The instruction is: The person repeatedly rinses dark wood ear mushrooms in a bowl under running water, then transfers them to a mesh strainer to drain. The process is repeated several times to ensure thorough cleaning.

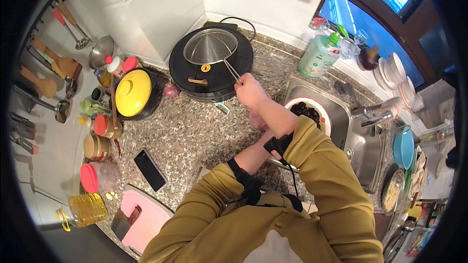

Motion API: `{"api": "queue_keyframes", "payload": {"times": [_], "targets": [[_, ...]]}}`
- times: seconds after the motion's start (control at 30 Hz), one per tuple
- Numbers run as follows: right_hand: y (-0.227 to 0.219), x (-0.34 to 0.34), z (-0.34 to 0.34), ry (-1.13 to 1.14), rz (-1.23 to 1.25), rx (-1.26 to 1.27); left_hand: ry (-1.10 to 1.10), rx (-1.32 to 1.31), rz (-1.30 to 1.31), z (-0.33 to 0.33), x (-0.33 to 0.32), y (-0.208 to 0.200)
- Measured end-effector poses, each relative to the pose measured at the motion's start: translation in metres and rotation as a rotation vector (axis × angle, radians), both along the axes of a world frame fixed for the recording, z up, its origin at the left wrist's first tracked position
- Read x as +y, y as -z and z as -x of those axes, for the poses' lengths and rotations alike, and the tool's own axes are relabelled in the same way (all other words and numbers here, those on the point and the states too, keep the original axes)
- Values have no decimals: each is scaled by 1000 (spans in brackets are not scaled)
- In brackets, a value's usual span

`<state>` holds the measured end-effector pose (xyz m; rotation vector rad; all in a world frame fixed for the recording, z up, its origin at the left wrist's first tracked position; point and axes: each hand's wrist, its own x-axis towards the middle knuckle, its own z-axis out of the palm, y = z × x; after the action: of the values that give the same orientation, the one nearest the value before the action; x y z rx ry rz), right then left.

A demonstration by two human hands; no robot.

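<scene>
My right hand (pixel 251 91) is closed around the thin metal handle of a wire mesh strainer (pixel 210 46). The strainer's basket is over a black round appliance (pixel 183 70) at the back of the counter. My left forearm (pixel 252 158) crosses beneath the right one, and my left hand is mostly hidden there, so its fingers cannot be made out. Beside the crossed arms, at the sink's left side, a white bowl (pixel 327 117) with a reddish rim holds dark, glossy pieces of food (pixel 306 110). A small light-blue hooked piece (pixel 223 107) lies before the appliance.
Left of the appliance stands a black pot with a yellow lid (pixel 132 92), near several jars. A phone (pixel 150 170) and a pink cutting board (pixel 146 219) with a knife (pixel 127 220) lie closer. At right are the sink (pixel 363 158), faucet (pixel 378 113) and a green pump bottle (pixel 319 56).
</scene>
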<state>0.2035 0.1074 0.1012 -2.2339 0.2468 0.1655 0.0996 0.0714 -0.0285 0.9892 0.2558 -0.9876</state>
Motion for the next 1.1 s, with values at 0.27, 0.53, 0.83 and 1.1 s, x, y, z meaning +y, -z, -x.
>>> {"api": "queue_keyframes", "payload": {"times": [0.27,0.53,0.83,1.1], "targets": [[-57,-127,118,239,-430,-44,117,72,85,5,48,-27],[-74,-222,230,432,436,-501,52,-8,-39,26,64,-54],[55,-269,306,376,136,-134,-39,-48,-113,50,78,-76],[73,-252,333,344,-784,327,-33,-97,-211,49,62,-73]]}}
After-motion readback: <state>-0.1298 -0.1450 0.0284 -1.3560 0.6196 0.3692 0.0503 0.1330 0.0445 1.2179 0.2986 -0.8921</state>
